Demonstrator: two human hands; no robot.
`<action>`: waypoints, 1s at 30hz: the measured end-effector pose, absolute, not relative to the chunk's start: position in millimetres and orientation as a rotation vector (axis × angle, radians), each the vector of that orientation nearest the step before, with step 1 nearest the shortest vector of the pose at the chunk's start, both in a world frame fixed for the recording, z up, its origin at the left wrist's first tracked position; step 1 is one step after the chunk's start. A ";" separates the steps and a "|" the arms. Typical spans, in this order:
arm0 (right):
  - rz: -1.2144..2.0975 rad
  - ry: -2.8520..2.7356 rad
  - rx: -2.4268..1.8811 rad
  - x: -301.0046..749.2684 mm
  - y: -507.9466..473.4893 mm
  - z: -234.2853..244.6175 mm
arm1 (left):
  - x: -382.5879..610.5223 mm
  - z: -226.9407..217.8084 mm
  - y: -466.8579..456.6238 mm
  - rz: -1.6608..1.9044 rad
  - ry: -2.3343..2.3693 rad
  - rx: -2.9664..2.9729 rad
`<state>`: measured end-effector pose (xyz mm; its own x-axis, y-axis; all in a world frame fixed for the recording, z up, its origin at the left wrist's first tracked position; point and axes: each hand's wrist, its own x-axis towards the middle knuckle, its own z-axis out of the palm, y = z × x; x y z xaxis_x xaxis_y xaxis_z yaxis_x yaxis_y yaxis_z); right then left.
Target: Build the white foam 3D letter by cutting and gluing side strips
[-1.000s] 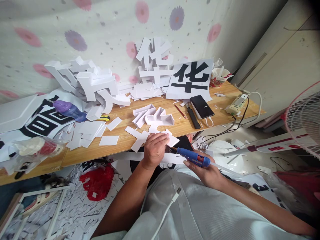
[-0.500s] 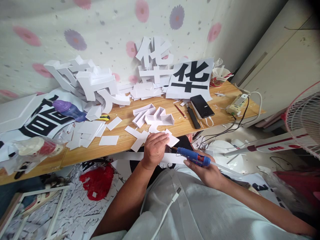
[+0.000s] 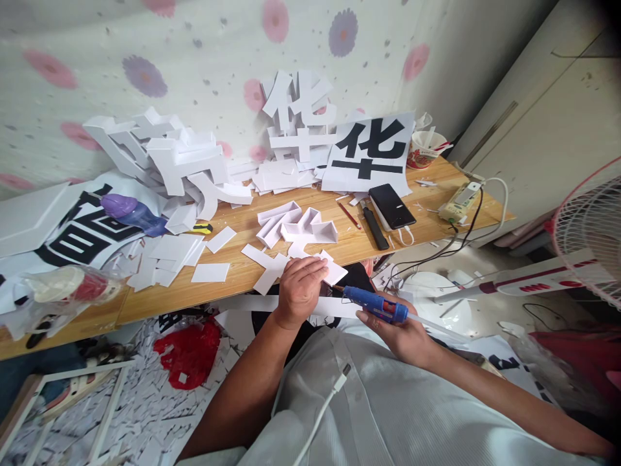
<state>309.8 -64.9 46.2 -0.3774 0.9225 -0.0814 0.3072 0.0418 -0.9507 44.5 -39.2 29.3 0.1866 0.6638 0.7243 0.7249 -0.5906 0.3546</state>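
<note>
My right hand (image 3: 405, 338) is wrapped round a blue hot glue gun (image 3: 373, 303), its nozzle pointing left and a long glue stick trailing from its back end. At the table's front edge my left hand (image 3: 301, 288) is closed on a flat white foam board piece (image 3: 272, 266) with several arms. The nozzle tip sits close to the right end of that piece; whether they touch I cannot tell. My left fingers and thumb cover the middle of the piece. Just behind it lie white box-like foam board parts (image 3: 310, 228) with raised walls.
White three-dimensional characters (image 3: 187, 158) lean at the back, beside a printed character sheet (image 3: 367, 152). A black phone (image 3: 392, 206), a black-handled knife (image 3: 374, 226) and a power strip (image 3: 460, 202) lie to the right. A fan (image 3: 589, 226) stands at far right. Scraps cover the floor (image 3: 145, 414).
Almost nothing differs. Both hands, the glue gun and the foam board piece keep their places; only the camera view shifts very slightly.
</note>
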 end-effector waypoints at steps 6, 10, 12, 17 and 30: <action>1.306 -1.765 -1.252 310.7 -63.9 44.7 | 44.2 28.4 -39.7 -1.388 -1.404 -2.365; 1.315 -1.752 -1.241 310.2 -63.9 45.9 | 44.4 28.9 -39.8 -1.383 -1.390 -2.363; 1.325 -1.744 -1.235 310.1 -64.1 46.0 | 44.5 29.4 -39.8 -1.388 -1.381 -2.361; 1.334 -1.749 -1.229 310.9 -64.1 44.8 | 44.8 30.5 -39.6 -1.397 -1.370 -2.370; 1.351 -1.744 -1.227 310.7 -64.0 45.1 | 44.7 30.9 -39.0 -1.380 -1.354 -2.365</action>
<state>310.7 -64.0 45.1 -0.3864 0.9195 -0.0723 0.2997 0.0510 -0.9527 44.7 -39.0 30.9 0.2005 0.6459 0.7367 0.7243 -0.6040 0.3324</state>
